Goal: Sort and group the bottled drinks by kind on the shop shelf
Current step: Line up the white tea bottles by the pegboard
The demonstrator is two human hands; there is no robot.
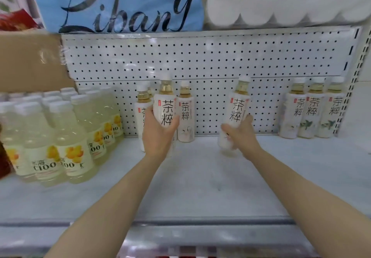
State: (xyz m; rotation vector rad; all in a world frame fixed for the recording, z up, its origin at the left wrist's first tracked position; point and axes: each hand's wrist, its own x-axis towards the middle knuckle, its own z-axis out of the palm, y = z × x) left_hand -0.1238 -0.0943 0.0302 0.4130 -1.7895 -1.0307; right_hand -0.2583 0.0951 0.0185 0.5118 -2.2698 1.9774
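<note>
Both forearms reach over the shelf (200, 187). Left hand (158, 133) curls round a tea bottle (166, 105), raised beside two matching ones by the pegboard (200, 60). Right hand (241, 135) wraps a second tea bottle (235, 115), tilted mid-shelf. Full, smooth-sleeved plastic looks weighty and probably slippery; mid-body is likely the safest hold. Blur hides small print, and the lemon bottles (70, 143) run off frame left.

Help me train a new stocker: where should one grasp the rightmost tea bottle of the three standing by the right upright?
Wrap a hand around the labelled middle of the rightmost tea bottle, coming from the front. It stands upright at the back panel, with a neighbour bottle close on its left and the upright on its right, so the front is probably the only open side. The neck is narrower.
</note>
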